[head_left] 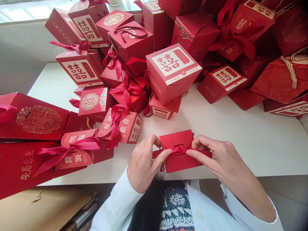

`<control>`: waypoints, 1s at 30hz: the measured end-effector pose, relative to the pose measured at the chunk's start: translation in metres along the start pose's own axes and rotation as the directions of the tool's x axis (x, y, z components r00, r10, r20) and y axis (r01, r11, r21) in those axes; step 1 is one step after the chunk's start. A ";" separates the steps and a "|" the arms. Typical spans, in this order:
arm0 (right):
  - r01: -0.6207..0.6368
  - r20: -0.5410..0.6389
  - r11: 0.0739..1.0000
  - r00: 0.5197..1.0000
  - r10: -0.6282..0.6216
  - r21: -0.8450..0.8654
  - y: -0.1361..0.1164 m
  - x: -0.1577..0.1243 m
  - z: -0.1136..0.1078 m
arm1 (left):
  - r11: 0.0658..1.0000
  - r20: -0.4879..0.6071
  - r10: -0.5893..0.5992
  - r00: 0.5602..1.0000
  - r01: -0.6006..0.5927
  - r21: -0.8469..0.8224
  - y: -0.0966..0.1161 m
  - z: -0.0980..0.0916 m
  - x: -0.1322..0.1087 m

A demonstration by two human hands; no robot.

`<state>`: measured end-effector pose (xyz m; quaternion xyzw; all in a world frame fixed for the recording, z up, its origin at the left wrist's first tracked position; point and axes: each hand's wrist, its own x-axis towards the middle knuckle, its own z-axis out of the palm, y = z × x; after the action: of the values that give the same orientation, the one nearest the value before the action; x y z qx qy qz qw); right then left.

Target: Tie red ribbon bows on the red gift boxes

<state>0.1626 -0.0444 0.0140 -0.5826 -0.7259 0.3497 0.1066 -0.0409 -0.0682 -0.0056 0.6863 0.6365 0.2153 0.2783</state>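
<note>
A small red gift box (179,163) with a rounded flap lies near the front edge of the white table, between my hands. Across its middle, by the slots in the flap, runs a knotted red ribbon (178,149). My left hand (144,160) pinches the ribbon at the left of the knot, thumb resting on the box. On the other side my right hand (216,157) grips the ribbon's right part, thumb close to the knot. A dark red tassel or cord hangs at the box's left side, partly under my left hand.
Many red boxes, some tied with bows, are heaped at the back, among them a pale-topped box (172,69). A ribboned box (122,126) lies left of my hands. Large red bags (31,128) stand at the far left. Brown cardboard (40,208) is below the white table's (240,138) edge.
</note>
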 end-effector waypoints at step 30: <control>-0.055 0.024 0.995 0.998 0.053 0.078 -0.003 -0.002 -0.003 | 0.974 0.484 -0.029 0.875 0.133 -0.183 -0.009 -0.037 0.010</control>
<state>0.1626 -0.0456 0.0185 -0.5934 -0.6968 0.3870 0.1119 -0.0702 -0.0543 0.0157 0.6573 0.5501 0.0936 0.5065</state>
